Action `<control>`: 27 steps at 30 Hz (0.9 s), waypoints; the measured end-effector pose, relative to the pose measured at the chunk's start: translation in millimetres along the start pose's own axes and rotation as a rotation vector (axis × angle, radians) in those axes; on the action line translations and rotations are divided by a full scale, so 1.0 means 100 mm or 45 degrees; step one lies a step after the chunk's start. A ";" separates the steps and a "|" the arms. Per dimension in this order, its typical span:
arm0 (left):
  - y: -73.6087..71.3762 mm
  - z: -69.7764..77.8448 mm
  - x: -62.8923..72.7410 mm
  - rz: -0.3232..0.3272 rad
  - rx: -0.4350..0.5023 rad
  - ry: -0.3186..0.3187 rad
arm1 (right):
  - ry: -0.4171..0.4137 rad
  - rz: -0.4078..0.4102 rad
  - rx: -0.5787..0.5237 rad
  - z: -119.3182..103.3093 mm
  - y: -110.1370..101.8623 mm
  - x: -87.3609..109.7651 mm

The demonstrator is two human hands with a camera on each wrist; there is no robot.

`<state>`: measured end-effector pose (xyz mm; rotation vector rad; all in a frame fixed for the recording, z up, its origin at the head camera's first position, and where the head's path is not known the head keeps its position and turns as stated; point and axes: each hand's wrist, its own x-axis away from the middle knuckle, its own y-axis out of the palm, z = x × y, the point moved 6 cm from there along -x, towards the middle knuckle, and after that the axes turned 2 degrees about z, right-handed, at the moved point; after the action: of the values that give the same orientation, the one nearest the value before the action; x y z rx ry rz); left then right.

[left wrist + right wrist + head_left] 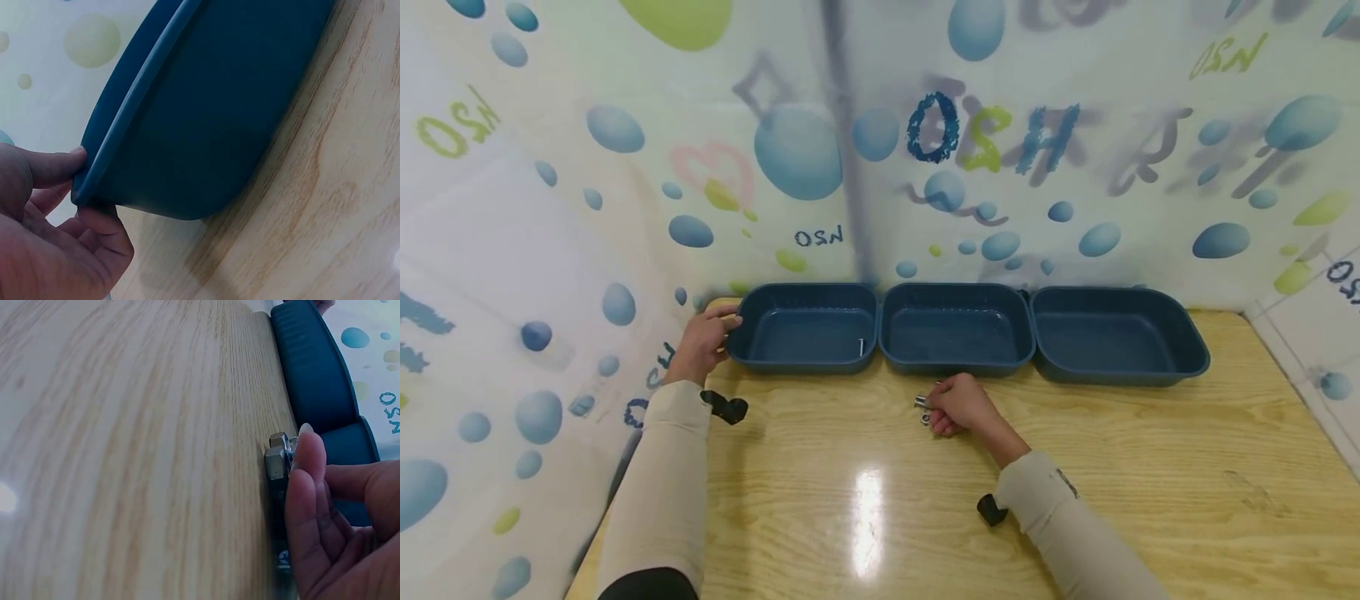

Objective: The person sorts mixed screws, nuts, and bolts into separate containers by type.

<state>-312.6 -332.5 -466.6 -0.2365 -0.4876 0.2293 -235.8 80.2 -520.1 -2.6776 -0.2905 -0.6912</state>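
The back and sides of the scene are covered by a pale sheet (pixel 887 221), printed with blue and green drops and with lettering. Before it, a wood-grained worktop (pixel 797 483) is marked by one bright reflection. Along the back of the worktop, a right bin (pixel 1108 379), a middle bin (pixel 955 368) and a left bin (pixel 797 367), all dark blue, are set in a row with neighbouring rims meeting. From the near side, a left sleeve (pixel 658 492) and a right sleeve (pixel 1075 517), both light beige, are stretched over the worktop.

The outer end of the left bin is gripped by the left hand (pixel 703 337), its rim being pinched between the digits. The right hand (pixel 962 402) is held low over the worktop, just in front of the middle bin, with its fingers bent and its fingertips brought to a small cluster of metal pieces (pixel 921 402); whether one of them is pinched cannot be told. By the right wrist view, flat-sided heads or nuts are shown in this cluster, partly hidden behind the fingers. Inside the left bin, near its front corner beside the middle bin, a small bolt (pixel 861 345) is seen. Near the right hand's fingers, a metal ring (pixel 926 419) is laid on the worktop.
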 end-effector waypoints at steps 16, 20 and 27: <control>0.01 -0.02 0.00 -0.008 0.013 -0.027 | -0.036 -0.024 0.138 -0.04 0.02 0.05; 0.02 -0.03 0.01 -0.019 0.011 -0.033 | -0.025 -0.021 0.154 -0.04 0.03 0.06; 0.02 -0.02 0.00 -0.011 0.016 -0.024 | -0.042 0.022 0.243 -0.08 -0.01 0.06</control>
<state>-312.3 -331.1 -468.7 -0.2200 -0.5060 0.2266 -234.7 78.0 -510.3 -2.5089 -0.3241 -0.5838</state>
